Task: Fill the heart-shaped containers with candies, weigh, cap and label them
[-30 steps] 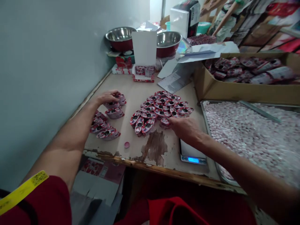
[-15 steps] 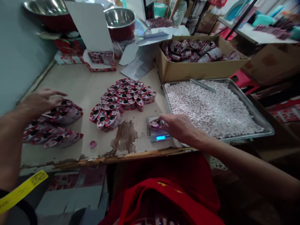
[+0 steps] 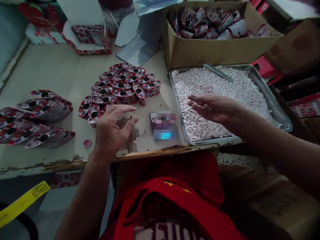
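Observation:
My left hand (image 3: pixel 113 130) is above the table's front part, thumb and fingers apart with nothing between them. It is just in front of a cluster of red-and-white printed pouches (image 3: pixel 122 85) with dark round openings on top. Over the metal tray (image 3: pixel 283 125) of small pale candy-like pieces (image 3: pixel 240 100), my right hand (image 3: pixel 212 106) has its fingertips drawn together; whatever they hold is too small to make out. Between my hands lies a small digital scale (image 3: pixel 162 135) with a lit blue display. A printed pouch (image 3: pixel 163 119) rests on it, partly blurred.
More pouches (image 3: pixel 47 110) stand in rows at the left. A cardboard box (image 3: pixel 217 50) full of similar packs is behind the tray, where a metal strip (image 3: pixel 218 72) lies. A pink cap (image 3: pixel 87 143) sits near the front edge. An open display box (image 3: pixel 95 50) and papers (image 3: pixel 137 50) are farther back.
My right hand has left the pouch on the scale and moved right over the tray. My left hand has come from the left-hand pouches toward the middle. The view has tilted down.

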A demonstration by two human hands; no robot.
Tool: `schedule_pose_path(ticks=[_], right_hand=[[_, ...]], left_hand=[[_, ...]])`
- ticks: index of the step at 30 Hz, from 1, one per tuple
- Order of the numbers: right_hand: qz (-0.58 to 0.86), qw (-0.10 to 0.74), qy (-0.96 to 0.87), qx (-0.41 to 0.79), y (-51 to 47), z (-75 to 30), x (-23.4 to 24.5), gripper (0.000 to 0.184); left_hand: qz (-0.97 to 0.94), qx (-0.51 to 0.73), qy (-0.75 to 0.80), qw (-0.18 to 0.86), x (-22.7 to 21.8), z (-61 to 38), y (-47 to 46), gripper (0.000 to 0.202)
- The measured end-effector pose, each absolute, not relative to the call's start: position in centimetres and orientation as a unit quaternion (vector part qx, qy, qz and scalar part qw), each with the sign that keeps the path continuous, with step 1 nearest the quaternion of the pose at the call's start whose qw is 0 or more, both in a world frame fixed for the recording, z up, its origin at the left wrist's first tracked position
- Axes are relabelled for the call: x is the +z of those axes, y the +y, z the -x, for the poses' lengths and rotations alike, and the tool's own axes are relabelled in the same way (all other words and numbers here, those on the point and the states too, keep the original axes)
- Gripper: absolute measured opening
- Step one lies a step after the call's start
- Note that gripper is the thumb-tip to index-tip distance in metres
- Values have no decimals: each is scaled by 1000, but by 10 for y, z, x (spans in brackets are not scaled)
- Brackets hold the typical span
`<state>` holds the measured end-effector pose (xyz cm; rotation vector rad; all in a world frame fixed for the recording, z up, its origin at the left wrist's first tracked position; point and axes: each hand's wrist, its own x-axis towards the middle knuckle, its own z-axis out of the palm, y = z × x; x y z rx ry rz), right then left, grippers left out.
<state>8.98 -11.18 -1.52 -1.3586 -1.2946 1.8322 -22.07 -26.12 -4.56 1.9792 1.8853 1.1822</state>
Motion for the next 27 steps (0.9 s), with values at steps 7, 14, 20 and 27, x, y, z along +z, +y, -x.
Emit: schedule_pose_path(ticks=[7, 14, 20, 27], right_hand=[[506, 177, -439, 721, -126, -61, 7, 23], [460, 128, -593, 648, -131, -47, 9, 11], [403, 75, -731, 545, -129, -32, 7, 4], [411, 156, -561, 702, -110, -16, -1, 22]], left_hand=[[-605, 426, 627, 243, -76, 193, -259, 41], [-584, 442, 636, 241, -74, 185, -255, 55], [-577, 441, 638, 257, -82, 189, -256, 54], [-711, 298, 603, 205, -77, 151, -237, 43]])
